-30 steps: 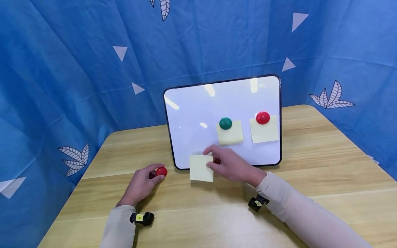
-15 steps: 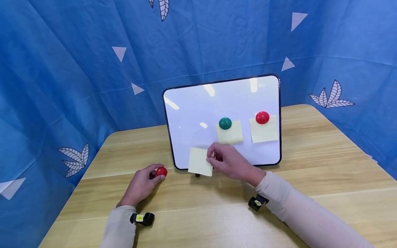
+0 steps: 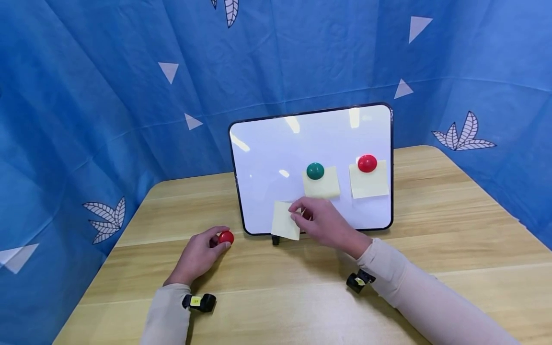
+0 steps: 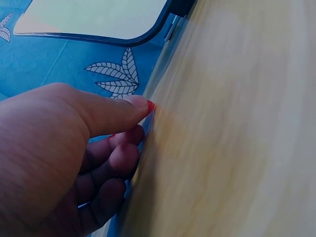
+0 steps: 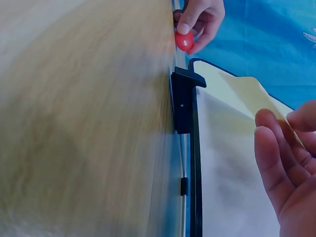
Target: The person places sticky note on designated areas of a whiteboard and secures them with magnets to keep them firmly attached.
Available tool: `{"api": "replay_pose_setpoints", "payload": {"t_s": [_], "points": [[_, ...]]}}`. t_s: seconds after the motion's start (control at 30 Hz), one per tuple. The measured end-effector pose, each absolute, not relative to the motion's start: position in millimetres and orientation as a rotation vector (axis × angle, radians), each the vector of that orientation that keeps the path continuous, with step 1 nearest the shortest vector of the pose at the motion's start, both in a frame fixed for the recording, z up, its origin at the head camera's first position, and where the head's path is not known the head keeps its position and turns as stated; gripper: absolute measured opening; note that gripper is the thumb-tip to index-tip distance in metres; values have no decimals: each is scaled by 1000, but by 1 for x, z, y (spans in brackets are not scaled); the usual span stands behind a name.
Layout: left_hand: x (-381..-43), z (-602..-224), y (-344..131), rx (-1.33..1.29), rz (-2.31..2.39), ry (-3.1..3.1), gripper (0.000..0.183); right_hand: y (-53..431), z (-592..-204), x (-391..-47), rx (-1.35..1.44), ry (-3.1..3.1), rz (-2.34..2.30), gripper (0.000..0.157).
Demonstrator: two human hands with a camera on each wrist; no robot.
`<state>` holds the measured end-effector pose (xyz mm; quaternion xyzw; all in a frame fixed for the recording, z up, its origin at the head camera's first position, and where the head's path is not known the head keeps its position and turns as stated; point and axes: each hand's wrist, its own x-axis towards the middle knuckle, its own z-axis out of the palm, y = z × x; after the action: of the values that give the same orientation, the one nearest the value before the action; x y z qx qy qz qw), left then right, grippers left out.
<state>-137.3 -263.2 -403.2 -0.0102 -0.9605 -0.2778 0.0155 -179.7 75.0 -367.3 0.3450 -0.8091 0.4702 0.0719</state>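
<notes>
My left hand (image 3: 199, 251) pinches a round red magnet (image 3: 226, 237) between thumb and fingers, low over the table left of the whiteboard. In the left wrist view only a sliver of the magnet (image 4: 150, 105) shows past the thumb. A pale yellow sticky note (image 3: 285, 221) hangs from my right hand (image 3: 323, 221), its right edge pinched by thumb and fingers. It overlaps the lower edge of the whiteboard (image 3: 271, 158). From the right wrist, the note (image 5: 249, 94) looks slightly curved, held in front of the white surface.
Two more sticky notes are on the board's right half, one under a green magnet (image 3: 315, 171), the other under a red magnet (image 3: 367, 163). A black stand foot (image 5: 182, 101) juts out below the board. Behind the wooden table (image 3: 276, 306) hangs a blue curtain (image 3: 276, 52).
My right hand has raised the sticky note a little toward the board, and the note has tilted, uncovering the black foot. The left hand stays in place with the red magnet.
</notes>
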Motion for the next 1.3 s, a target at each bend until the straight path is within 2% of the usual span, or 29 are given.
{"api": "replay_pose_setpoints", "payload": {"t_s": [0.37, 0.57, 0.83, 1.3], "points": [[-135, -404, -266, -14, -867, -2984, 41, 69, -366, -180, 961, -2357, 1445, 27], [-136, -403, -268, -5, -873, -2984, 41, 67, -365, -182, 854, -2336, 1406, 26], [-138, -404, -268, 1, -871, -2984, 40, 66, -361, -183, 840, -2289, 1334, 23], [-137, -404, -261, 14, -897, -2973, 41, 53, -342, -191, 812, -2350, 1132, 26]]}}
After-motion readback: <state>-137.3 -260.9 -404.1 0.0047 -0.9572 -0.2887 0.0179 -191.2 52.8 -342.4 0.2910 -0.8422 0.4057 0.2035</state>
